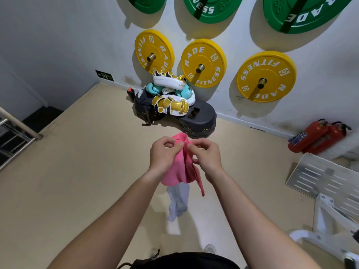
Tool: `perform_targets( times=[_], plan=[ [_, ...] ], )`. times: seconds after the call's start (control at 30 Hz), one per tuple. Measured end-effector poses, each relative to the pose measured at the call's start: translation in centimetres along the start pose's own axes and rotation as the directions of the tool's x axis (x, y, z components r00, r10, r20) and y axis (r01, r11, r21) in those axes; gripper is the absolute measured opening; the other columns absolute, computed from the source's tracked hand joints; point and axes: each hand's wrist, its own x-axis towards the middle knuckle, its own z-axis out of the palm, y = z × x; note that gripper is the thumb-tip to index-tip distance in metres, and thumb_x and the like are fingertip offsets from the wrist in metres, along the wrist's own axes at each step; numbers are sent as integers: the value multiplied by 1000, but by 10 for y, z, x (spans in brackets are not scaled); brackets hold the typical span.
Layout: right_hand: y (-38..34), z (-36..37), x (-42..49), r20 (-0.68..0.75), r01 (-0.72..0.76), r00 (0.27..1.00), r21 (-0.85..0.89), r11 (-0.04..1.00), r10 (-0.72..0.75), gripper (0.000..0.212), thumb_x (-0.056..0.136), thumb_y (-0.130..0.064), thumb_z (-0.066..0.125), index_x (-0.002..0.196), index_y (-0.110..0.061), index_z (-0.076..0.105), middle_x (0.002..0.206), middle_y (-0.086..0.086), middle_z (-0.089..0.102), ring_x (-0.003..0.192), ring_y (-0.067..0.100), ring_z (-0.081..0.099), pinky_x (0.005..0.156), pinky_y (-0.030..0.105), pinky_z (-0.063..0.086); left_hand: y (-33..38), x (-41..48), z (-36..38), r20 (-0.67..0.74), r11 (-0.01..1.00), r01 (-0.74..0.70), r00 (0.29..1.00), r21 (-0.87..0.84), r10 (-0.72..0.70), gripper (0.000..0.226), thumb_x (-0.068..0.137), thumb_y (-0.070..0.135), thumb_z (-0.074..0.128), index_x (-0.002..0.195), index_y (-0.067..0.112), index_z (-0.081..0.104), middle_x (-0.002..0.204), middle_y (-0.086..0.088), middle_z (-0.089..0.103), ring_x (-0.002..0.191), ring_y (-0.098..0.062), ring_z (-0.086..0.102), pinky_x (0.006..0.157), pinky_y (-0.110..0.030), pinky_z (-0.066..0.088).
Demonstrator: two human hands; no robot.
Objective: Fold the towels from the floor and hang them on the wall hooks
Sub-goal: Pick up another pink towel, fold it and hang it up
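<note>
A pink towel (179,167) hangs bunched between my two hands in the middle of the view, above the beige floor. My left hand (165,154) pinches its top edge from the left, and my right hand (206,155) pinches the same edge from the right, fingertips almost touching. A pale grey towel (177,202) shows below the pink one; I cannot tell whether it hangs or lies on the floor. Yellow weight plates sit on metal wall pegs (151,56) ahead. No separate towel hook is visible.
A dark step platform (202,119) against the wall carries white-and-gold boxing pads (171,104) and teal gloves. Two red fire extinguishers (318,135) lie at the right wall. A white machine frame (326,193) stands at right, a stair railing (17,133) at left.
</note>
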Motion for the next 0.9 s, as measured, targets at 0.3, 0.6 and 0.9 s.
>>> perform_targets(
  times=[0.3,0.6,0.9],
  plan=[
    [7,11,-6,-11,-5,1000,5,1000,5,7,84,-16,77,89,-12,77,86,6,76,73,16,68,79,56,59,-3,-7,-2,103,1000,-9,995,4,9,22,79,41,69,98,35,79,95,8,78,97,-17,73,94,-46,57],
    [-1,1,2,40,106,994,-246,963,-100,5,83,-17,72,86,-19,69,76,13,72,64,19,66,68,49,57,4,-16,-11,235,996,-63,971,62,46,44,87,-1,57,96,39,74,98,9,77,94,-12,72,84,-27,56],
    [-42,-29,14,172,255,963,-359,898,-205,11,90,-14,65,85,-24,69,82,-1,67,78,8,58,75,29,49,-20,-3,-48,217,594,-384,917,707,334,30,85,33,74,112,43,66,112,12,44,107,-13,41,77,-33,50]
  ],
)
